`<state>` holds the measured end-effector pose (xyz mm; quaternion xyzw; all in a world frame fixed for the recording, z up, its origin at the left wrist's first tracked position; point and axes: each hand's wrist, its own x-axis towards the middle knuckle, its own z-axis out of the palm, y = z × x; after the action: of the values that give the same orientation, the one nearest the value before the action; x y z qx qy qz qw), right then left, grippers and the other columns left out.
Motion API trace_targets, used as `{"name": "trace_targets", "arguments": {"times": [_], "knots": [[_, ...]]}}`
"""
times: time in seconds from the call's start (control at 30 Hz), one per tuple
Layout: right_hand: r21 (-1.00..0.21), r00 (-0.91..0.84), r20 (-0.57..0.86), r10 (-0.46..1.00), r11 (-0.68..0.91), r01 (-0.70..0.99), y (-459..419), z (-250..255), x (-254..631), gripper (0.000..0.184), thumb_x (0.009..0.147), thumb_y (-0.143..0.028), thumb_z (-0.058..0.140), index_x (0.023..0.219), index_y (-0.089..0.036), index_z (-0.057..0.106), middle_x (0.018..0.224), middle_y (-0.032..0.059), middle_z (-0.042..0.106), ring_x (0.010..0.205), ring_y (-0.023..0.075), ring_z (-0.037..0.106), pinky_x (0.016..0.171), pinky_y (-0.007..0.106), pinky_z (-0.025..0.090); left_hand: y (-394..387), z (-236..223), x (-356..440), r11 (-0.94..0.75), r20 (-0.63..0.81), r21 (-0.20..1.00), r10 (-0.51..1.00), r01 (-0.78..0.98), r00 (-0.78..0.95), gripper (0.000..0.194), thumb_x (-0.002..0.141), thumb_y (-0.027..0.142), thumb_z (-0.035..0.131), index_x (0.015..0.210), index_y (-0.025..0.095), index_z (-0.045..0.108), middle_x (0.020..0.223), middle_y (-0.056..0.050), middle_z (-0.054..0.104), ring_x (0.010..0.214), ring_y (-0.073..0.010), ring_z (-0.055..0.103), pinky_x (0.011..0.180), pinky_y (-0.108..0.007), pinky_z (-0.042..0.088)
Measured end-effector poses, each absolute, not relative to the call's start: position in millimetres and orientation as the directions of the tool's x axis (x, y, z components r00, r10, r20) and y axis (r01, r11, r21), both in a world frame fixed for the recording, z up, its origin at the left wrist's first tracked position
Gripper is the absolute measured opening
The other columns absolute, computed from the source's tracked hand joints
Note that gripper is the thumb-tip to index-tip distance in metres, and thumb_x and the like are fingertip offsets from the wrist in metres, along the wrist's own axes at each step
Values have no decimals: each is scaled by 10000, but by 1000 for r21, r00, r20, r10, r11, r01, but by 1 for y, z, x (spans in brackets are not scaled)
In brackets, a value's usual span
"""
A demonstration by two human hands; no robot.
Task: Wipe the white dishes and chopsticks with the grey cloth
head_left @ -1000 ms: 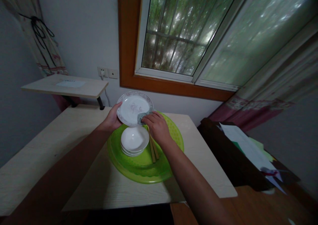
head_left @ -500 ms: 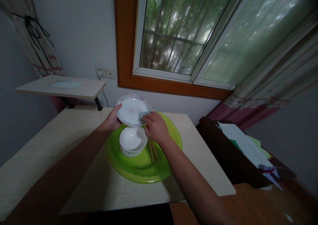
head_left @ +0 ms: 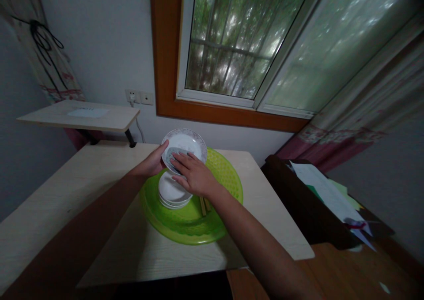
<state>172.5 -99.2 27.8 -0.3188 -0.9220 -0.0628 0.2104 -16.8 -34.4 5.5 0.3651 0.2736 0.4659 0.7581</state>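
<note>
A white plate (head_left: 195, 143) with a patterned rim is tilted above the green tray, its inner face towards me. My left hand (head_left: 156, 159) grips its left edge, thumb on the upper face. My right hand (head_left: 194, 172) holds a grey cloth (head_left: 172, 153) against the plate, its fingers extended over the cloth and partly hiding it. Below the plate, a stack of white bowls (head_left: 172, 192) stands on the round green tray (head_left: 185, 236). Wooden chopsticks (head_left: 203, 207) lie right of the bowls, partly covered by my right hand and wrist.
The tray rests on a pale wooden table (head_left: 265, 211). A raised shelf (head_left: 115, 117) with a paper label stands at the back left. Beyond the table are a wall and a window (head_left: 232, 48). On the right, papers (head_left: 318, 185) lie on a dark piece of furniture.
The plate and my left hand have shifted slightly right. The cloth has moved left across the plate, and my right hand's fingers have stretched out over it.
</note>
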Motion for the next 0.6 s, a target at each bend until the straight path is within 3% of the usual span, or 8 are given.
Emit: {"name": "trace_targets", "arguments": {"times": [0.2, 0.37, 0.47, 0.6], "knots": [[-15, -586, 468, 662, 669, 743, -94, 30, 172, 575, 1026, -499, 405, 1504, -180, 412, 1588, 112, 379, 1470, 258, 344, 1234, 488, 210, -38, 7, -15, 312, -76, 783, 907, -539, 415, 483, 984, 415, 474, 1320, 90, 594, 1145, -163, 733, 1077, -266, 696, 998, -384, 527], [-18, -421, 541, 728, 511, 859, -88, 31, 179, 550, 1035, -476, 383, 1439, -118, 489, 1523, 161, 467, 1400, 277, 436, 1217, 477, 225, -38, 8, -17, 358, -121, 755, 899, -550, 420, 480, 994, 378, 456, 1373, 103, 561, 1145, -157, 735, 1058, -269, 703, 976, -376, 533], [-10, -349, 567, 746, 429, 903, -89, 34, 181, 504, 1039, -455, 375, 1331, -104, 588, 1409, 172, 580, 1284, 286, 532, 1160, 448, 305, -36, 5, -19, 356, -106, 731, 902, -582, 419, 497, 985, 383, 472, 1388, 105, 551, 1154, -161, 732, 1074, -283, 698, 975, -382, 533], [0, -326, 533, 781, 385, 923, -95, 43, 184, 477, 1056, -430, 328, 1053, -151, 715, 1069, 134, 727, 990, 249, 644, 953, 394, 426, -35, 4, -20, 332, -96, 722, 917, -607, 388, 541, 979, 418, 471, 1417, 103, 521, 1202, -173, 713, 1108, -294, 685, 986, -394, 528]]}}
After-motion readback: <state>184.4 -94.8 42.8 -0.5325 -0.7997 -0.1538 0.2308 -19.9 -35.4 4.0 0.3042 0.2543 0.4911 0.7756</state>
